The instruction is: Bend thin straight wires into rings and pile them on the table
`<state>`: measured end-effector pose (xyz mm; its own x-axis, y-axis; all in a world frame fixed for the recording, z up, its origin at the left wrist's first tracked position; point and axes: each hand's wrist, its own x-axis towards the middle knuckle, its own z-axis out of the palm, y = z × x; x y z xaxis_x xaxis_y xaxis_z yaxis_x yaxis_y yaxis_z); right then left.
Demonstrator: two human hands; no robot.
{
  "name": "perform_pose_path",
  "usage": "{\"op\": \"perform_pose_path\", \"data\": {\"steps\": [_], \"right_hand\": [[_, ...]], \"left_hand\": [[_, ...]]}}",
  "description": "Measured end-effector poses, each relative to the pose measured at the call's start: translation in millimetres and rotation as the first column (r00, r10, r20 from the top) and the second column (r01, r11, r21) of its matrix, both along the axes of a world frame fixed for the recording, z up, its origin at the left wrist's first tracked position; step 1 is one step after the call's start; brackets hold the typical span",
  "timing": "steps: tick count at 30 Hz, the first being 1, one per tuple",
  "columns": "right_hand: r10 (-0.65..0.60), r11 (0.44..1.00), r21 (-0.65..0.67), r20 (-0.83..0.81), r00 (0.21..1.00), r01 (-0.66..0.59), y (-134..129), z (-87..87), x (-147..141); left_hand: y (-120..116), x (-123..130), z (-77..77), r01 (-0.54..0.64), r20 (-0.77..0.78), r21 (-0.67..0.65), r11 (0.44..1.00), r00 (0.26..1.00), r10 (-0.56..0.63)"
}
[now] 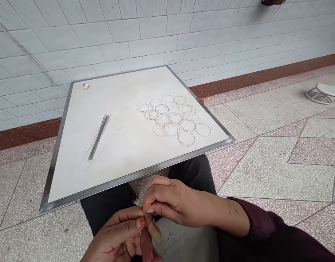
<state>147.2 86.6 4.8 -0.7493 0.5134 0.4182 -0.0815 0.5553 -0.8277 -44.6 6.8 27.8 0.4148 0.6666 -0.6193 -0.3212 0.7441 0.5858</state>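
Note:
Low in the head view, in front of my lap, my two hands meet fingertip to fingertip. My left hand [123, 233] is closed in a pinch on a thin wire [140, 236], part of which shows curving down beside the fingers. A tan wrapping [154, 230] covers one of its fingers. My right hand [170, 200] pinches at the same spot, its thumb and forefinger pressed together; the wire between the fingertips is mostly hidden. Beyond them, on the white table [123, 91], lie a bundle of straight wires [99, 138] and several thin wire rings [186, 138], many overlapping.
The table has a grey metal edge [140, 176] just beyond my hands. A small white and red object [86, 86] sits at its far left corner. Behind stands a tiled wall [123, 29]. A low round stool [323, 92] is on the speckled floor at right.

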Motion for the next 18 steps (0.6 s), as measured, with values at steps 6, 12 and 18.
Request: {"op": "perform_pose_path", "data": {"steps": [6,12,18], "right_hand": [[0.012,1.0,0.0,0.03,0.999,-0.012,2.5,-4.5,1.9],[0.029,0.999,0.022,0.031,0.999,-0.03,5.2,-6.6,2.7],[0.061,0.998,-0.002,0.042,0.997,-0.061,11.2,-6.4,4.0]], "left_hand": [[-1.8,2.4,-7.6,-0.081,0.073,0.016,0.997,0.994,0.08],[3.5,5.1,-12.1,-0.071,0.133,0.026,0.997,0.989,0.067],[4.3,6.9,-20.0,-0.084,0.132,0.02,0.996,0.988,0.081]]}}
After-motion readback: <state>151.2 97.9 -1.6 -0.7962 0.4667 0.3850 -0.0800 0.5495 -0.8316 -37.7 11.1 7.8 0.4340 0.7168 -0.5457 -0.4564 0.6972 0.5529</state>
